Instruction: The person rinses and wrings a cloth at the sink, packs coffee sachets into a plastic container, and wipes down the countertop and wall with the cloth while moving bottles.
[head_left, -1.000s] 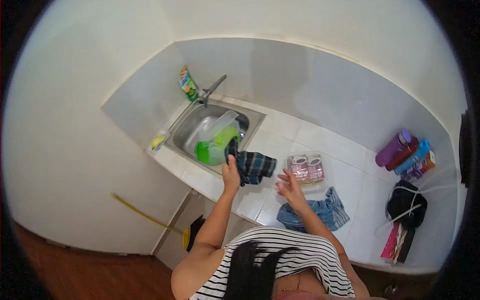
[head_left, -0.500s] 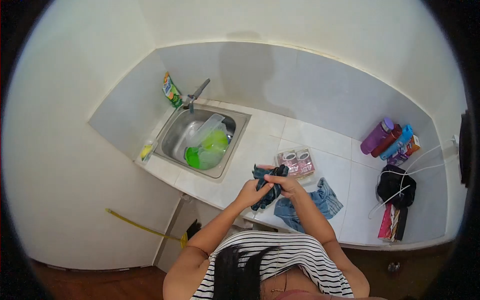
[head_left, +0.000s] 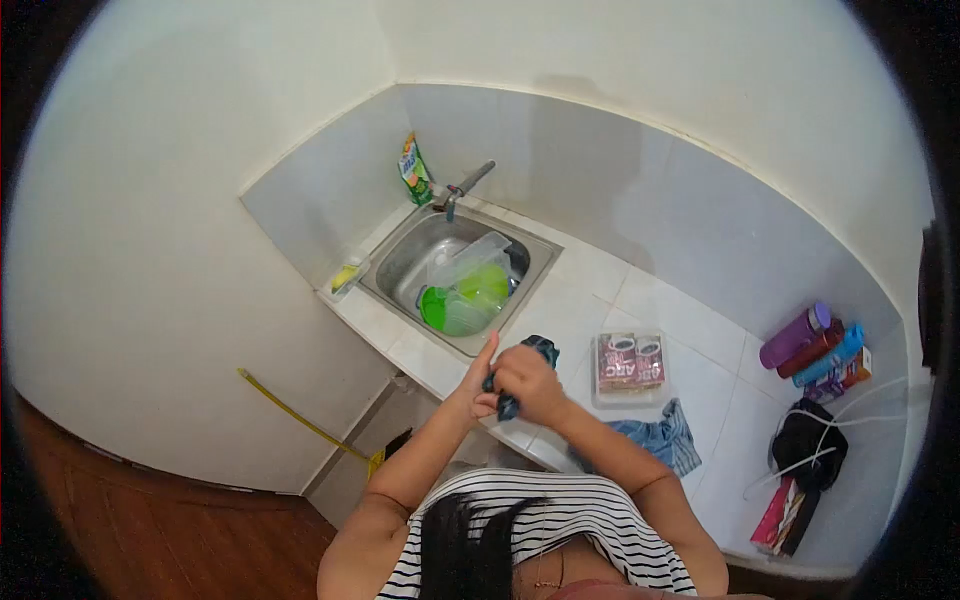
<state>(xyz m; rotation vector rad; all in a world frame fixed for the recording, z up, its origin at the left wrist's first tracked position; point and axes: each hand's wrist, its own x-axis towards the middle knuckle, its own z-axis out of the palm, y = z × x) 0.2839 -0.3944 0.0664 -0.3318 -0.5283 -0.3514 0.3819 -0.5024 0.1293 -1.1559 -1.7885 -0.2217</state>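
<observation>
A dark blue bunched cloth (head_left: pixel 543 349) is squeezed between my two hands above the counter's front edge. My right hand (head_left: pixel 531 384) is closed around it, and cloth sticks out above and below the fist. Against its other side is my left hand (head_left: pixel 477 388), thumb stretched upward and the other fingers curled at the cloth; part of its grip is hidden behind my right hand. A lighter blue cloth (head_left: pixel 662 438) lies crumpled on the counter, partly covered by my right forearm.
Left of my hands, a steel sink (head_left: pixel 547 262) holds green and clear plastic containers (head_left: pixel 483 290) under a faucet (head_left: pixel 470 185). A tray of coffee packs (head_left: pixel 630 362) sits to the right. Farther right are bottles (head_left: pixel 797 335), a black bag (head_left: pixel 808 443) and white cables.
The view has turned left, so the sink and counter appear farther right. My right hand has shifted over the dark cloth into a fist, and my left thumb now points up.
</observation>
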